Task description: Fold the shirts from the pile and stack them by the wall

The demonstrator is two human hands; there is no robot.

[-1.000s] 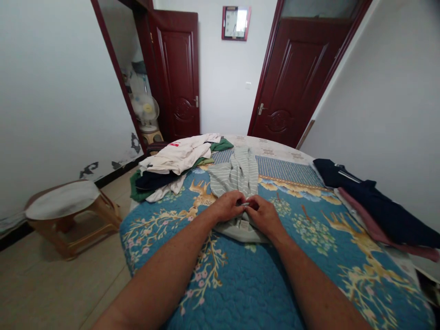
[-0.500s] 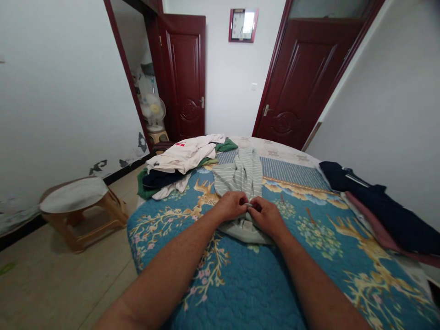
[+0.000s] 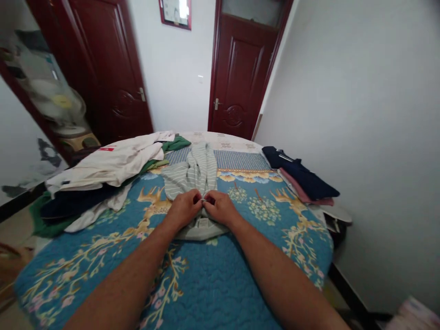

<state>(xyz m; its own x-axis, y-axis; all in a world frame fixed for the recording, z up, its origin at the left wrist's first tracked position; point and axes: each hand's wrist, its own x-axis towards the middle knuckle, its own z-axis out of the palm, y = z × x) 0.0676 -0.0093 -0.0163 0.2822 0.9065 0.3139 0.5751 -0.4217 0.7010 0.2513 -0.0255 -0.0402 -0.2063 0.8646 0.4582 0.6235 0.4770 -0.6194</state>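
Observation:
A pale grey-green garment with white stripes (image 3: 202, 167) lies bunched on the blue floral cover in front of me. My left hand (image 3: 186, 208) pinches its near part from the left. From the right, my right hand (image 3: 218, 206) pinches the same spot, and the fingertips of both hands almost meet. The garment's pale lower edge curves below my hands, flat on the cover. What exactly lies between the fingertips is too small to make out.
A loose heap of white, navy and green clothes (image 3: 113, 165) is at the left. Folded navy and pink clothes (image 3: 302, 176) lie at the right edge, near the wall. The blue floral cover (image 3: 220, 275) spreads over the rounded table. Two dark red doors stand behind.
The view has turned to the right, so everything appears further left. Both hands keep their pinch on the striped garment, which looks much the same.

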